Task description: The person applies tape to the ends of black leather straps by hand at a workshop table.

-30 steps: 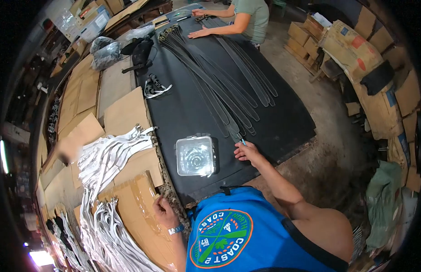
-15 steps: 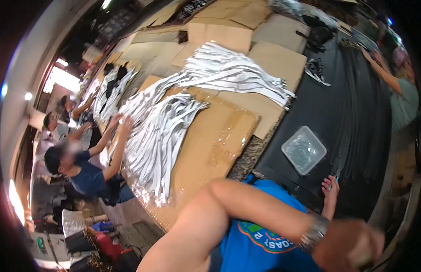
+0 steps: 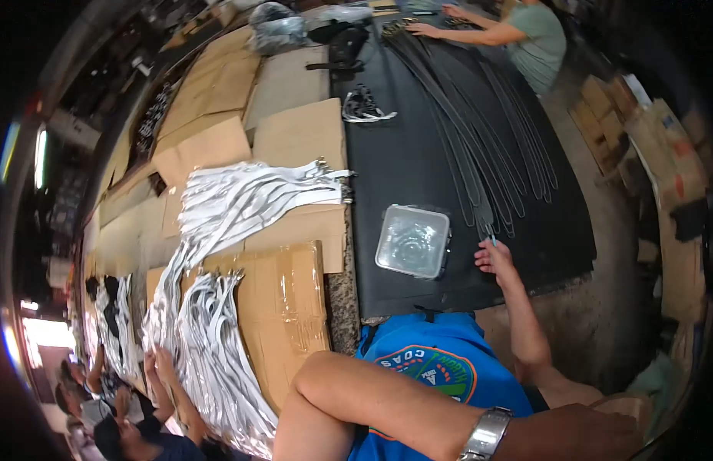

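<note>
The right hand [image 3: 494, 257] rests on the black counter [image 3: 402, 169], fingers pinching a small blue marker [image 3: 494, 240] at the strap [image 3: 479, 203] ends. The left hand [image 3: 583, 432] hangs loose and empty. Best press flat, marking steadily beside the tub [image 3: 412, 240].

Bare black mat [image 3: 402, 180] is lying open left of the right hand [image 3: 494, 257]; a plastic tub [image 3: 412, 241] and dark straps [image 3: 479, 146] are crowding it.
</note>
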